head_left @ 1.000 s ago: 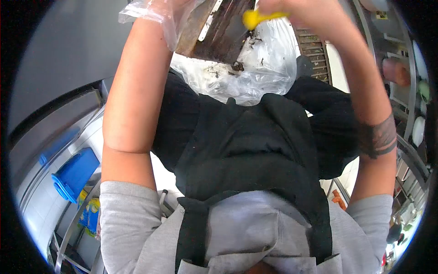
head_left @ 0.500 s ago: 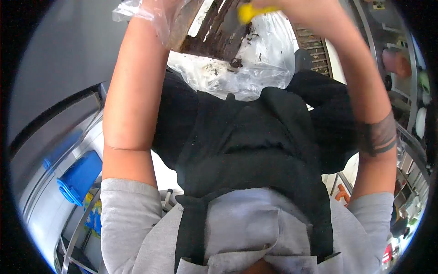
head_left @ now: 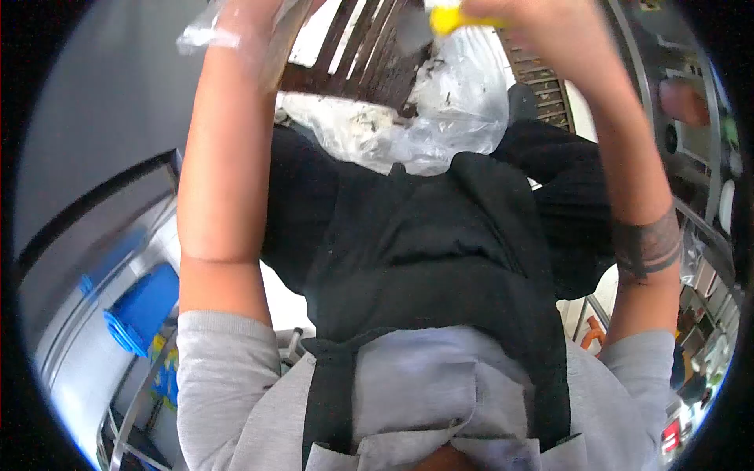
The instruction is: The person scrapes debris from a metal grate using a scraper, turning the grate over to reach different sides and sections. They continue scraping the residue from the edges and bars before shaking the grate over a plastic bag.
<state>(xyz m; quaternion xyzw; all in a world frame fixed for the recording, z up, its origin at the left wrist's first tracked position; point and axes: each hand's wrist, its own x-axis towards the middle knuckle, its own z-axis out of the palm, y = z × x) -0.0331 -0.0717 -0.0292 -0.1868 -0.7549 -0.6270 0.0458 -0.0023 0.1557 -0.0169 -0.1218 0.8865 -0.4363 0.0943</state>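
At the top edge, my right hand [head_left: 542, 23] is closed round a scraper with a yellow handle [head_left: 449, 20]; its greyish blade [head_left: 412, 33] is blurred and lies against a dark, dirty slatted grate [head_left: 369, 59]. My left hand [head_left: 255, 12], wrapped at the wrist in clear plastic [head_left: 210, 33], is at the grate's left side; its fingers are cut off by the frame or hidden. Under the grate spreads a clear plastic bag [head_left: 463, 102] with dark crumbs on it.
Another slatted grating [head_left: 546, 82] lies on the right beyond my shoe. A grey panel [head_left: 102, 94] stands at left, with a blue bin [head_left: 141, 310] below it. Metal shelving [head_left: 699, 141] with various items runs along the right side.
My left hand and the grate have shifted left, and more of the grate's slats show. My right hand has moved slightly right with the scraper.
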